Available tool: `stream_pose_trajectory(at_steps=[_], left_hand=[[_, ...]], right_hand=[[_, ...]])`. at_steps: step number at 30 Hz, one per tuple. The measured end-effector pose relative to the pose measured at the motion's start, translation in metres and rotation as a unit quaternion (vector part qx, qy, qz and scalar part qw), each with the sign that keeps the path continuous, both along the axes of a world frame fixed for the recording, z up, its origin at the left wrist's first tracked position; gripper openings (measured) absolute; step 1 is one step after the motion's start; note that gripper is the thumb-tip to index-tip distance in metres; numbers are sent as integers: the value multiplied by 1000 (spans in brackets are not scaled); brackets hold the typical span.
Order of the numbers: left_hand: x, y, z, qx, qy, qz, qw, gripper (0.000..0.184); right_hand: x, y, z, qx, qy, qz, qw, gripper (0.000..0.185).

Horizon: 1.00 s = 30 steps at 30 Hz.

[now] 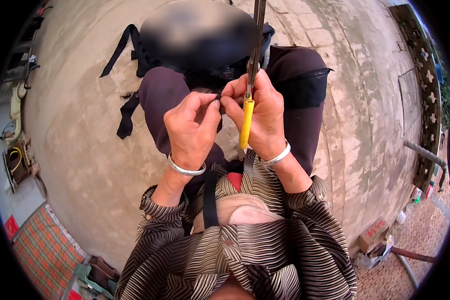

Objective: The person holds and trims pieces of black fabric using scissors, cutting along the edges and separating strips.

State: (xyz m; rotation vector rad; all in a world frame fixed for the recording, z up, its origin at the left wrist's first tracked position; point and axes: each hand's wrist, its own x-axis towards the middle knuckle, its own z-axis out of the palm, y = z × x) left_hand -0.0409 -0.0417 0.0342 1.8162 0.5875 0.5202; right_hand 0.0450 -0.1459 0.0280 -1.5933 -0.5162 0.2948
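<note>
Above the lap, the long scissors with yellow handle and grey metal blades (253,72) lie along the right hand (263,116); long axis roughly fore-aft, handle toward torso, blades pointing away. Left hand (190,127) and right: fingertips narrow, both pinching a small dark piece (218,97). Scissors' blade opening: cannot tell.

hands (191,131): 2 | bracelets (186,172): 2 | scissors (246,122): 1 | cardboard box (374,236): 1

Cutting off yellow-handled metal scissors (252,75) at top edge. Getting only blur over dark oval patch (200,32). Not resolving tiny black scrap (218,97).
</note>
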Motion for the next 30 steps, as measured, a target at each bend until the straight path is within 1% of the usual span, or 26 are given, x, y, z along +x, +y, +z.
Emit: stream_pose_trajectory(at_steps=[2,3,4,5,6,8,12,13,15,16,17,18,19,21,22,23,25,26,28,30], left_hand=[[-1,0,-4,52,-16,-10,998,7],[0,0,-3,52,-15,-10,998,7],[1,0,-2,80,-30,-19,996,8],[1,0,-1,109,-45,-28,993,9],[1,0,-2,109,-45,-28,993,9],[2,-1,-3,135,-50,-41,989,10],[0,-1,-6,125,-38,-49,990,10],[0,-2,-7,137,-39,-47,989,9],[0,-2,-5,151,-41,-44,987,8],[-4,-2,-3,122,-30,-26,992,7],[-7,-1,-2,93,-20,-7,995,6],[-9,2,-3,52,-11,7,999,5],[-9,4,-3,53,-10,10,998,5],[-5,4,-5,-27,-12,56,998,5],[-2,4,-7,-6,-20,55,998,7],[0,3,-7,-8,-21,52,998,7],[5,3,-7,143,-48,29,988,10],[7,3,-8,144,-49,28,988,10],[8,0,-9,224,-82,-8,971,17],[8,-5,-6,235,-81,-28,968,19]], right_hand=[[-1,1,2,-10,-4,-3,1000,29],[-1,1,3,-19,-6,-5,1000,27],[-1,1,4,-19,-6,-5,1000,27],[-1,0,4,-38,-26,1,999,26],[0,0,4,-56,-46,7,997,26],[-1,0,2,-48,-57,7,997,26],[2,1,-5,-49,-99,9,994,26],[2,1,-6,-48,-99,10,994,26],[6,1,-8,-82,-137,-20,987,33],[13,-2,-9,-121,-160,-58,978,30],[25,-5,-18,-107,-177,-91,974,25],[30,-10,-15,-56,-77,-76,993,22],[34,-14,-12,-5,25,-59,998,19],[33,-20,-3,46,102,0,994,13],[29,-22,3,47,153,25,987,13],[22,-21,11,49,205,49,976,13],[13,-16,16,76,215,74,971,14],[10,-12,14,92,220,62,969,16],[7,-12,9,108,226,50,967,17],[8,-15,8,106,220,50,968,21]])
